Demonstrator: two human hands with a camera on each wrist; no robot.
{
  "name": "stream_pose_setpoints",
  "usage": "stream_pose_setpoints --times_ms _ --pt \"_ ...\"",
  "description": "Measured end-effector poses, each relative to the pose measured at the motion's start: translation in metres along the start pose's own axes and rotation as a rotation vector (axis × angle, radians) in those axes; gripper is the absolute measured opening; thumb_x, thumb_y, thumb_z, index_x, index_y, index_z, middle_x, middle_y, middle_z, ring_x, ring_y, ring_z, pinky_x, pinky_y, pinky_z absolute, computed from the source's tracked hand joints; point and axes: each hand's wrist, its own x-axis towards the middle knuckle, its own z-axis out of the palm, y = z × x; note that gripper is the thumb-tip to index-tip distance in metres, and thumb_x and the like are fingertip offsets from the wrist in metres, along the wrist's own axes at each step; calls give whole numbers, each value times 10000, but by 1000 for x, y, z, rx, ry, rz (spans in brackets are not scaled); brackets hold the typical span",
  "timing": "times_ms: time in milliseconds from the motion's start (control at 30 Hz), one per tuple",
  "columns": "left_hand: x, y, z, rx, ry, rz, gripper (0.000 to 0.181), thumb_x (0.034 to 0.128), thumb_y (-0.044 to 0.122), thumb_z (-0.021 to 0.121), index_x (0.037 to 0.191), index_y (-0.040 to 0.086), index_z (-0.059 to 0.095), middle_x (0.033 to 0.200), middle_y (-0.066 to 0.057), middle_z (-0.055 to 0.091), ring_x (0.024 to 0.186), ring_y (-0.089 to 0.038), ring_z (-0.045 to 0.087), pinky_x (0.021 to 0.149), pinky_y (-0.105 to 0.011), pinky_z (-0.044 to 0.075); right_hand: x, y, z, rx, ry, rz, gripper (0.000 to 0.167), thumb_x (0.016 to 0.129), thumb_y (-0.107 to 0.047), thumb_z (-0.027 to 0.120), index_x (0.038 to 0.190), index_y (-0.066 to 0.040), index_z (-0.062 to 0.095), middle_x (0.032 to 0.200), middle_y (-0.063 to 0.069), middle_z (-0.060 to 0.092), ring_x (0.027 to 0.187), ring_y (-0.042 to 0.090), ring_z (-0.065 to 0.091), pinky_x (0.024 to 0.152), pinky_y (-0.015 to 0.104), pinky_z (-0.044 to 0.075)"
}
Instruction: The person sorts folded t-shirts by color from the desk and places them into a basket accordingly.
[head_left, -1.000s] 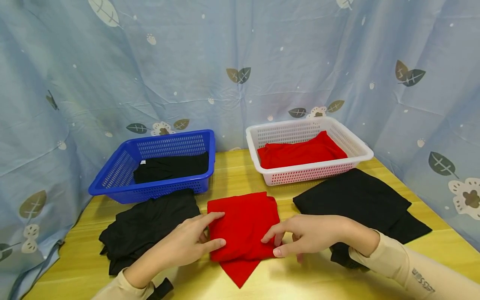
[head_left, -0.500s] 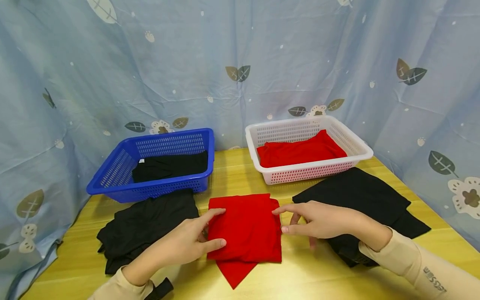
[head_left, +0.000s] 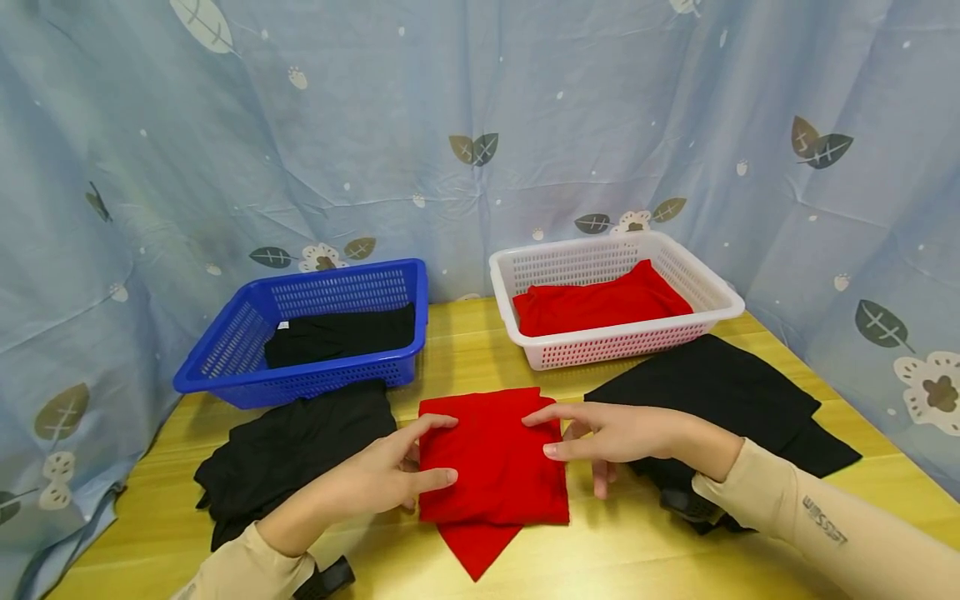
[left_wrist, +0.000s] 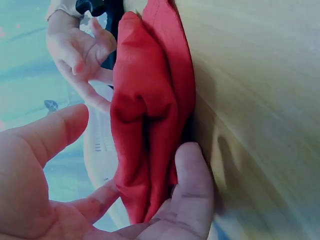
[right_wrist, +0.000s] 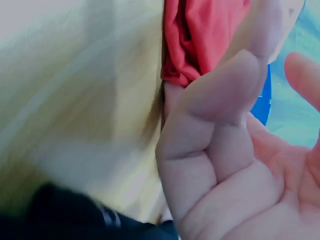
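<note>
A folded red garment lies in the middle of the table, with a pointed red corner sticking out toward me. My left hand is at its left edge, thumb and forefinger spread over the cloth. In the left wrist view, the folded layers of the red garment face the palm, and lower fingers lie against them. At the right edge is my right hand, its forefinger and thumb reaching over the cloth. Seen from the right wrist, its fingers partly hide the red garment.
A blue basket holding a folded black garment stands back left. Back right, a white basket contains a red garment. Black garments lie on both sides, a left one and a right one. A patterned curtain hangs behind.
My right hand moved outward and up along the red garment's right edge, then back in over it. The garment's right side now lies flatter and squarer. My left hand stayed nearly in place.
</note>
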Motion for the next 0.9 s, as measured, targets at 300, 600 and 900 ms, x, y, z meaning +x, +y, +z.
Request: stream_pose_setpoints --times_ms 300,600,900 --pt "10 -1 5 -131 -79 -6 672 1011 329 766 1592 264 435 1110 -142 654 787 -247 692 679 -376 612 11 2 6 -1 0 -22 518 1054 -359 701 1541 -268 550 1043 167 588 570 185 680 669 270 555" --pt "16 -2 9 -173 -101 10 576 1033 265 734 1561 228 507 1186 -128 679 757 -224 704 643 -353 598 12 4 8 6 3 -35 483 1036 -358 724 1494 -267 603 983 129 605 535 186 607 628 257 535" --pt "21 -8 14 -293 -106 14 547 1036 201 720 1548 173 526 1194 -160 683 868 -225 740 653 -307 605 15 8 9 14 3 -70 496 1009 -312 763 1475 -220 619 973 36 637 512 166 466 564 227 466"
